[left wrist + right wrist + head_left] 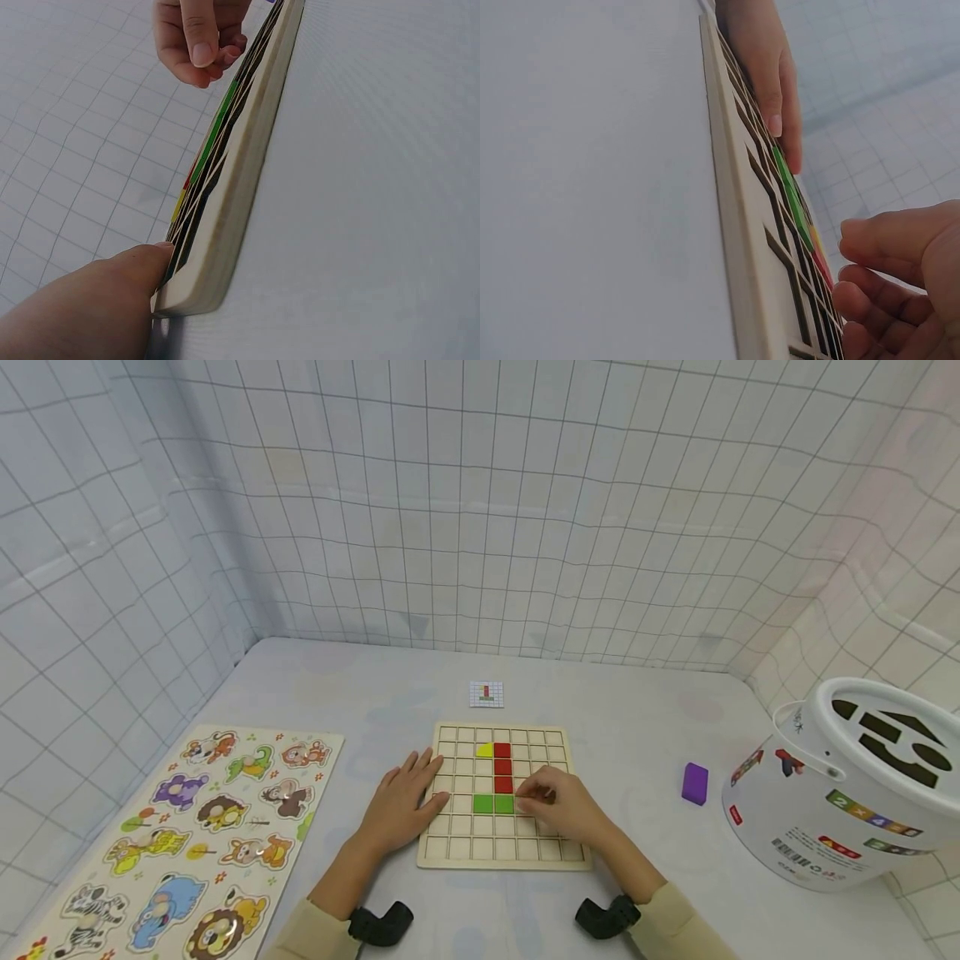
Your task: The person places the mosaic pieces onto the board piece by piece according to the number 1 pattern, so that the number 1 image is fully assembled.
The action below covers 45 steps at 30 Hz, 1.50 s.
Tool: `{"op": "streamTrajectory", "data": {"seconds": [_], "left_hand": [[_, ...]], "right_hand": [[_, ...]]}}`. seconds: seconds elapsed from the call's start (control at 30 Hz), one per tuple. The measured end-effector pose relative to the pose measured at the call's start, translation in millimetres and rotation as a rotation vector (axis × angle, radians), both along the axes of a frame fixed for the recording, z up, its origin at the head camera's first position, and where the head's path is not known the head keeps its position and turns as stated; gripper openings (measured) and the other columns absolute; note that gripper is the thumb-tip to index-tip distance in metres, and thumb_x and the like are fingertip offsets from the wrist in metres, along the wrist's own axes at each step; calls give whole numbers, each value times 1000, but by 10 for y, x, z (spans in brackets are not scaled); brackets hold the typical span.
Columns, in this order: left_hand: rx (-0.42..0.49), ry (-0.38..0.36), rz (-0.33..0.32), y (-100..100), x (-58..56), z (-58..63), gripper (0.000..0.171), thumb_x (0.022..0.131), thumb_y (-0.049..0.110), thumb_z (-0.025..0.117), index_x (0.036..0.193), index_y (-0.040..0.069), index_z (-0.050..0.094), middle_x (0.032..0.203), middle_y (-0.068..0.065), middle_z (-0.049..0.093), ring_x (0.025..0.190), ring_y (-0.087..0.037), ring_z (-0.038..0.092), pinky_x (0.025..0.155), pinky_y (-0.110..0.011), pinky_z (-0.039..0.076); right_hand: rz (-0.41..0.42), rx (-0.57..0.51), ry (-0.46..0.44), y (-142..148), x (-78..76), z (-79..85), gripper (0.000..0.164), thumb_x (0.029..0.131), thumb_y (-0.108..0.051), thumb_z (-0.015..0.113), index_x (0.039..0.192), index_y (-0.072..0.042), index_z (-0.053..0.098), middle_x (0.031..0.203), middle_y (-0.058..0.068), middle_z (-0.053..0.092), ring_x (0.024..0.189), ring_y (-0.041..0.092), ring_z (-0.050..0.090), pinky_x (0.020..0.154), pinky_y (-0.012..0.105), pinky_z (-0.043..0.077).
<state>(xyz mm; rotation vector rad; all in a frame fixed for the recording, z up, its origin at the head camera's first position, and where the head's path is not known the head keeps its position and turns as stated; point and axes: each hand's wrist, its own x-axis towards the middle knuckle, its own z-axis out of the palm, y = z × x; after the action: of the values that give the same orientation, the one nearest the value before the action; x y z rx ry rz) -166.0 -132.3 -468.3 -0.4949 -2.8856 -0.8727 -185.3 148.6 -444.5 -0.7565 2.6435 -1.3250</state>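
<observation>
A wooden grid board [457, 852] lies on the table, with a yellow curved-edge piece [486, 750], a column of three red squares [502, 767] and two green squares [493, 804] set in its cells. My left hand [401, 802] rests flat at the board's left edge, fingers straight, thumb on the rim. Over the right part of the board, beside the green squares, is my right hand [558, 802]. Its fingers are loosely bent, and the right wrist view shows a gap between thumb [877, 236] and fingers with no piece visible there.
Behind the board lies a small pattern card [486, 694]. To the right are a purple block [694, 783] and a white lidded bucket [825, 810] with shaped holes in its lid. An animal puzzle board [285, 739] covers the left side. Grid-patterned cloth walls surround the table.
</observation>
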Motion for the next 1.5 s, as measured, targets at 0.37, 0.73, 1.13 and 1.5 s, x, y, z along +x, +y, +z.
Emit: {"op": "streamTrajectory", "data": {"seconds": [0.37,0.73,1.13,1.5], "left_hand": [[-1,-1,2,8,4,14,63,97,33,56,149,2,40,154,-19,33,144,-38,22,112,-59,19],[3,25,5,14,20,6,60,97,32,56,147,0,42,152,-21,35,143,-40,25,111,-60,20],[-1,23,2,9,8,11,62,97,33,56,148,0,41,153,-21,34,143,-39,24,111,-59,20],[0,38,7,4,7,-17,62,97,33,57,147,0,42,152,-20,35,143,-39,25,111,-59,20]], "right_hand": [[-46,-3,12,221,65,18,5,90,-11,71,94,-11,71,87,-7,61,79,11,55,67,25,47],[-69,-9,14,486,96,-20,9,91,-18,71,95,-10,72,87,-6,63,78,10,56,68,25,48],[-160,-1,-32,715,140,-27,8,90,-16,71,95,-9,73,87,-3,65,75,12,54,65,24,47],[-151,61,-52,887,164,-72,9,88,-17,74,92,-9,72,81,-3,62,73,11,54,63,24,46]]}}
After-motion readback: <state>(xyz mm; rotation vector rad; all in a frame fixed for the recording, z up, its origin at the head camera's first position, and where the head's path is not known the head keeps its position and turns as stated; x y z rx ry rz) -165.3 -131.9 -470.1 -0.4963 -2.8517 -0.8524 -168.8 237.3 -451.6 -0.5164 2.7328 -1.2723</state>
